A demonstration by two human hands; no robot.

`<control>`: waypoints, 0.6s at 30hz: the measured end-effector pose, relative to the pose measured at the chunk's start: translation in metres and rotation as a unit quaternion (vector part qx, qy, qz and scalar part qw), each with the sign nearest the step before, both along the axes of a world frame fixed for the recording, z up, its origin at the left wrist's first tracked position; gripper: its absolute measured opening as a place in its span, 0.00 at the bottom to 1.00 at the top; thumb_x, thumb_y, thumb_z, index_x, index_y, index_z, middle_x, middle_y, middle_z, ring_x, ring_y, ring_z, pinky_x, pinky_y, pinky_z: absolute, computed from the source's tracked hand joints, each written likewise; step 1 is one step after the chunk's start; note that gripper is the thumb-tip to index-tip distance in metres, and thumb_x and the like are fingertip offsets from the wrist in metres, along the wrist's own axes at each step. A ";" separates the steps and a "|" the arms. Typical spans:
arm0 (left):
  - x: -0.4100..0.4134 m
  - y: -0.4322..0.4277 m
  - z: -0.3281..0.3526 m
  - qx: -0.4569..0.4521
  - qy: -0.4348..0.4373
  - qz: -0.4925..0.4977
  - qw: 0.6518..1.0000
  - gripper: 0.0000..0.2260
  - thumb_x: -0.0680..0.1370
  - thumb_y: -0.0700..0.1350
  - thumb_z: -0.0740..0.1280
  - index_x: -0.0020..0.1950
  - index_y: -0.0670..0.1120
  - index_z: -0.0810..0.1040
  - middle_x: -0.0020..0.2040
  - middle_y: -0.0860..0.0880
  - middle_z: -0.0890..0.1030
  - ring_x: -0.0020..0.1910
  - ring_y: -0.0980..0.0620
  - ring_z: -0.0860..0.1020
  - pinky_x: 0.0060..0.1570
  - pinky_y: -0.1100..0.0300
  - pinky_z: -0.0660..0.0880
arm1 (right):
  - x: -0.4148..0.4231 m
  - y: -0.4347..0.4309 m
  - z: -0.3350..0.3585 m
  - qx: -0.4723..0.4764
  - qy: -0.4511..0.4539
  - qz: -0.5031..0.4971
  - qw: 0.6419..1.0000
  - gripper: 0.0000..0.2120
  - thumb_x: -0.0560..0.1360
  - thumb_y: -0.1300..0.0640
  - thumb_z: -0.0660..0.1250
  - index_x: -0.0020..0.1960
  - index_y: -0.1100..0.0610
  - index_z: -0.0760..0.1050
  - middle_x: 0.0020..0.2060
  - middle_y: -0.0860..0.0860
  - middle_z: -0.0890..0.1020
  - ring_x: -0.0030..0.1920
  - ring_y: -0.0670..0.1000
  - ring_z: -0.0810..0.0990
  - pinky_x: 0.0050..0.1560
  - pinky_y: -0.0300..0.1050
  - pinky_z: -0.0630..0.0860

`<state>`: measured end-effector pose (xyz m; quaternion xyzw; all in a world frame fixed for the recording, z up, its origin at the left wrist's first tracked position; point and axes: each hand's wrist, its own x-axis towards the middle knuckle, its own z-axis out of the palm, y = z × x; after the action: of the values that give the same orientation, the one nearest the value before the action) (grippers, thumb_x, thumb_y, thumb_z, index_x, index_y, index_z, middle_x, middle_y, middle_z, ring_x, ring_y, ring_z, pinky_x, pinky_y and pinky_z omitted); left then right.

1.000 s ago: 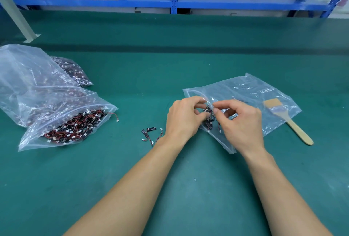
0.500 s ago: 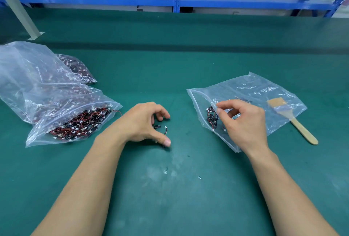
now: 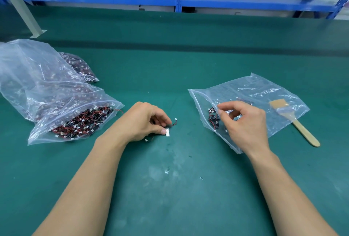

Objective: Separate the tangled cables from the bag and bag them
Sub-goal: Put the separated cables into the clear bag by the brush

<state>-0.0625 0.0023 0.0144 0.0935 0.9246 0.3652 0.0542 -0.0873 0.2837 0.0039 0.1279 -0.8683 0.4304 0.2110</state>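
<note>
On the green surface (image 3: 170,198), centre: left hand (image 3: 143,122), gone from the small clear plastic zip bag (image 3: 264,92), now pinches loose red-and-black connector cables (image 3: 173,122); right hand (image 3: 247,124) still pinches the bag's mouth open. Next lot probably ready for bagging.

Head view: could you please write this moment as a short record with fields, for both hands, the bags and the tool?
left hand: pinches loose cables on the green table
right hand: pinches the mouth edge of the small bag
bagged cables: a few, inside the small bag near its mouth
full bag: lies at left, packed with cables
brush: bristles covered by the small bag, handle outside
</note>
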 end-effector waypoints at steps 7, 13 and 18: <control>0.003 0.001 -0.004 0.070 0.056 0.036 0.995 0.15 0.79 0.35 0.69 0.56 0.54 0.84 0.52 0.58 0.85 0.53 0.63 0.81 0.57 0.65 0.76 | 0.000 0.000 0.000 -0.003 -0.002 0.002 1.000 0.08 0.73 0.60 0.75 0.44 0.46 0.84 0.41 0.31 0.82 0.37 0.45 0.80 0.38 0.27 0.70; 0.005 -0.006 0.000 0.021 0.035 0.056 0.998 0.13 0.75 0.43 0.75 0.57 0.56 0.82 0.49 0.61 0.82 0.43 0.62 0.80 0.47 0.62 0.75 | -0.001 0.000 -0.001 -0.003 -0.005 0.001 1.000 0.08 0.73 0.60 0.75 0.44 0.47 0.85 0.41 0.32 0.82 0.37 0.44 0.79 0.37 0.27 0.70; 0.005 0.008 0.002 -0.080 0.011 0.036 0.996 0.23 0.68 0.61 0.77 0.62 0.59 0.80 0.47 0.60 0.77 0.44 0.61 0.76 0.45 0.63 0.70 | -0.001 0.000 -0.001 -0.002 -0.004 0.003 1.000 0.08 0.73 0.60 0.75 0.44 0.46 0.84 0.42 0.32 0.82 0.37 0.45 0.80 0.37 0.27 0.70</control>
<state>-0.0580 0.0098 0.0167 0.0596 0.9542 0.2907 0.0377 -0.0880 0.2837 0.0024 0.1284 -0.8677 0.4333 0.2069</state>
